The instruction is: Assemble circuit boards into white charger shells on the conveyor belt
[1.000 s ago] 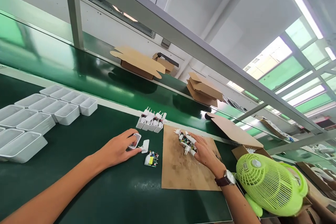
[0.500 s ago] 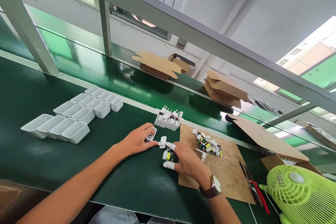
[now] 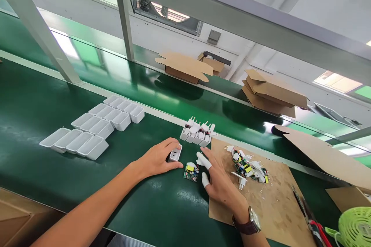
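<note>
My left hand [image 3: 160,157] has its fingers curled around a small white charger case [image 3: 176,154] with slots in its end face, its thumb stretched out below. A green circuit board [image 3: 190,172] with a yellow transformer lies on the table between my hands. Beside the board, my right hand [image 3: 222,183] is spread, with white covers on two fingertips. Its index fingertip is at a small white plug piece [image 3: 199,160], which it partly hides; I cannot tell whether they touch. Beyond my hands stands a row of white cases filled with boards and plugs [image 3: 197,135].
Empty white cases [image 3: 92,123] stand in rows at left. A brown cardboard sheet [image 3: 278,200] at right bears a pile of boards with plugs [image 3: 249,166]. Red-handled pliers [image 3: 319,231] and a green fan [image 3: 356,225] are at far right. A metal rail [image 3: 232,19] crosses above.
The view has shifted, moving the scene rightward. My right hand's fingers have come off the circuit board, which now lies uncovered; the white plug piece has turned toward my right index finger.
</note>
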The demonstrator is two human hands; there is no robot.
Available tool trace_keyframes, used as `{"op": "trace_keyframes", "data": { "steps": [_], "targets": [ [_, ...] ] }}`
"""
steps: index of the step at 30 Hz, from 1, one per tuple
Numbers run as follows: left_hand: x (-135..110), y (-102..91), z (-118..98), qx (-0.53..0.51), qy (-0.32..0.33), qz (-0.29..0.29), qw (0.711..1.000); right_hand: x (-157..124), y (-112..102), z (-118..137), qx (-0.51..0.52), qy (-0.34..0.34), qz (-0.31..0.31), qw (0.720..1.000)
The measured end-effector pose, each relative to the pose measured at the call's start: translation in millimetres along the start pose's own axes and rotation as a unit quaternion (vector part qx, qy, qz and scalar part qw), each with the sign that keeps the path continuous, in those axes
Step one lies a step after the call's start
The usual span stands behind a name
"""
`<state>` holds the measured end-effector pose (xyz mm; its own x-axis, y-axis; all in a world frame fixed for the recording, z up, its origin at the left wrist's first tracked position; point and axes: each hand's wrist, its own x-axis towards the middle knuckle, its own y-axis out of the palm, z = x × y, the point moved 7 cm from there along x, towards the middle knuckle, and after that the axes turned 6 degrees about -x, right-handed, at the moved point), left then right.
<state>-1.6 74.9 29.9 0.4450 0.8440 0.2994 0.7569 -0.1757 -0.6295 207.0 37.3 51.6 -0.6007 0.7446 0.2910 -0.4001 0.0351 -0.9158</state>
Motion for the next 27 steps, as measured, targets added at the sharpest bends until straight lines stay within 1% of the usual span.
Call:
{"op": "trace_keyframes", "data": {
  "steps": [3,6,8,10,13,15,18,20,22,25,27],
  "targets": [
    [-0.5,-0.3,1.7,-0.008,-0.03,0.006,0.999,-3.0,9.1,9.5,0.004,-0.019,0.04,0.999],
    [-1.9,-2.2,1.6,-0.009,-0.049,0.01,0.999,-2.4,12.3,10.5,0.013,-0.006,0.047,0.999],
    [-3.5,-2.8,0.0,-0.01,-0.047,0.02,0.999,-2.0,14.7,8.8,0.014,-0.002,0.056,0.998],
    [-5.1,-3.0,-3.5,-0.021,-0.027,0.03,0.999,-1.9,16.1,8.5,0.017,-0.011,0.061,0.998],
    [-6.2,-1.9,-8.1,-0.047,0.006,0.039,0.998,-1.3,13.9,9.9,0.031,-0.022,0.042,0.998],
    [-4.6,-2.4,-6.7,-0.043,0.004,0.019,0.999,-0.6,11.5,10.2,0.042,-0.018,0.022,0.999],
    [-0.9,-8.5,2.4,0.003,-0.05,-0.047,0.998,0.4,8.3,9.6,0.044,-0.007,-0.019,0.999],
    [0.0,-10.9,9.2,0.026,-0.1,-0.061,0.993,0.7,6.2,8.4,0.03,-0.001,-0.054,0.998],
    [-0.3,-10.0,12.2,0.02,-0.13,-0.039,0.991,0.7,3.8,5.6,0.009,0.013,-0.092,0.996],
    [-2.0,-2.9,8.7,-0.034,-0.128,0.031,0.991,0.5,-1.7,-0.1,-0.016,0.047,-0.146,0.988],
    [-4.2,4.7,7.1,-0.067,-0.136,0.083,0.985,0.5,-6.1,-2.5,-0.022,0.066,-0.171,0.983]
  ]
}}
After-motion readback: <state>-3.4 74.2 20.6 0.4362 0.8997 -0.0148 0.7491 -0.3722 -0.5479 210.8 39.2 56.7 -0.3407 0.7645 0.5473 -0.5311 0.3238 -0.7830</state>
